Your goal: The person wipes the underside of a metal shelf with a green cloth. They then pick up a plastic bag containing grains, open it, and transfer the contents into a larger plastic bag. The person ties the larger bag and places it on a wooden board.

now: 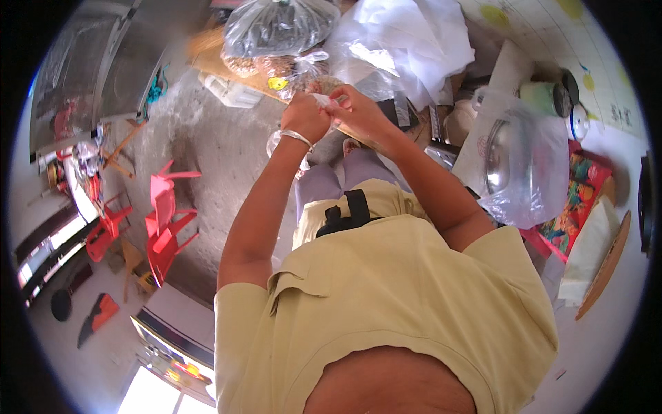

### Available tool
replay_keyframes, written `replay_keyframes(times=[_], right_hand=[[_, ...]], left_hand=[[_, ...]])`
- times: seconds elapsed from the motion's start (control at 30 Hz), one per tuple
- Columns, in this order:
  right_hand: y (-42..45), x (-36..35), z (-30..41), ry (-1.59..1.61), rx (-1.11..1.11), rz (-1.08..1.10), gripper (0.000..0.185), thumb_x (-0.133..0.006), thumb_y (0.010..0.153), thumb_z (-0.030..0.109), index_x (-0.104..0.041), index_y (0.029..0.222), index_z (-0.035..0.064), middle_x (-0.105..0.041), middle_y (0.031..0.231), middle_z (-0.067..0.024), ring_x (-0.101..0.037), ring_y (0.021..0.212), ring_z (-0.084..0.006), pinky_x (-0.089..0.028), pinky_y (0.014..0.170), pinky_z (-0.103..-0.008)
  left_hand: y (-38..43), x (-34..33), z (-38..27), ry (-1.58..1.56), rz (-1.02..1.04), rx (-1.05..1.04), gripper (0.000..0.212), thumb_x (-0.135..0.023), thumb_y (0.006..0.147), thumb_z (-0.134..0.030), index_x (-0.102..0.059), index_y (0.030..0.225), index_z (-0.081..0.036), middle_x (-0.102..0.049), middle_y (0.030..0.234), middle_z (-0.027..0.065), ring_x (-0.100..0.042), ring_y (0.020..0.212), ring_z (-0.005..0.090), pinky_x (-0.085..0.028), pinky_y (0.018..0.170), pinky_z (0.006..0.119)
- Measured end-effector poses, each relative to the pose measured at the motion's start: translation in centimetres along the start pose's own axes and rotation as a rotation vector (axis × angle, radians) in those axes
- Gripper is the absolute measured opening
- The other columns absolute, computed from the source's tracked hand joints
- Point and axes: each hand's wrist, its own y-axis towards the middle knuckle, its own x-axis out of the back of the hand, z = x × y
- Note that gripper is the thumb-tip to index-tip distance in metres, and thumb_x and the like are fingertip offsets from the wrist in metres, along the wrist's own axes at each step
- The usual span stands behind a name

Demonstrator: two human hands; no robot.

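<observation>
Both hands meet at the near edge of the table top (pixel 238 72), pinching a crumpled, clear plastic bag (pixel 324 100) between them. My left hand (pixel 304 118), with a silver bangle at the wrist, grips it from the left. From the right, the thumb and fingers of my right hand (pixel 362 115) close on the same plastic. Some clear plastic (pixel 272 144) hangs beside the left wrist; whether it belongs to the held bag is unclear. Just beyond my hands lie knotted clear bags of small brownish pieces (pixel 269 66), one with a yellow label (pixel 277 83).
A tied plastic bag with dark contents (pixel 282 28) and a heap of translucent plastic sheeting (pixel 398 41) occupy the table's far side. At right, a clear bag holds a metal bowl (pixel 497 160). A white plastic jug (pixel 227 90) and red plastic chairs (pixel 164 222) stand on the floor leftward.
</observation>
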Motion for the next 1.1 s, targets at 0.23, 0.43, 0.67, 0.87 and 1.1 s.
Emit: replay_keyframes(times=[0.23,0.43,0.67,0.87,1.1], right_hand=[[-0.1,-0.9,-2.2,0.412,-0.03,-0.06,0.014,-0.062,0.084,0.014,-0.058,0.092,0.0037,-0.055,0.07,-0.0009,-0.048,0.062,-0.0051,-0.038,0.051,-0.0204],[-0.8,-1.6,-4.0,-0.233,0.267,-0.243,0.008,-0.063,0.071,0.01,-0.067,0.075,0.0047,-0.063,0.073,-0.014,-0.062,0.066,-0.0267,-0.048,0.061,-0.0378],[-0.6,-1.2,-5.2,-0.302,0.154,0.172,0.02,-0.055,0.075,0.019,-0.066,0.083,0.0038,-0.063,0.076,-0.0185,-0.062,0.072,-0.0328,-0.048,0.066,-0.0412],[-1.0,-1.0,-3.5,-0.138,-0.045,0.41,0.024,-0.052,0.073,0.017,-0.064,0.087,0.0014,-0.063,0.075,-0.02,-0.062,0.065,-0.0258,-0.047,0.063,-0.0378],[-2.2,-0.3,-2.4,-0.312,0.097,0.388,0.019,-0.056,0.068,0.018,-0.066,0.076,0.0049,-0.063,0.072,-0.017,-0.062,0.068,-0.0327,-0.047,0.065,-0.0413]], left_hand=[[0.3,-1.2,0.6,-0.261,0.145,-0.079,0.033,-0.06,0.07,-0.029,-0.064,0.078,0.003,-0.06,0.073,0.024,-0.061,0.069,0.0361,-0.048,0.066,0.044],[-0.1,-2.9,0.7,-0.252,0.054,0.043,0.037,-0.063,0.066,-0.032,-0.058,0.059,0.004,-0.051,0.05,0.0205,-0.05,0.044,0.0275,-0.04,0.05,0.042],[-1.0,-4.6,-0.1,0.036,0.056,-0.002,0.038,-0.059,0.069,-0.032,-0.066,0.084,0.002,-0.049,0.102,0.0269,-0.056,0.088,0.0403,-0.046,0.08,0.044],[-2.3,-3.6,-1.1,0.065,0.045,0.021,0.036,-0.056,0.072,-0.028,-0.065,0.083,0.005,-0.048,0.101,0.0252,-0.053,0.093,0.0389,-0.044,0.082,0.041],[-3.7,-1.0,-2.0,0.196,0.128,-0.117,0.033,-0.059,0.072,-0.031,-0.066,0.076,0.001,-0.052,0.095,0.0202,-0.057,0.084,0.0351,-0.046,0.076,0.043]])
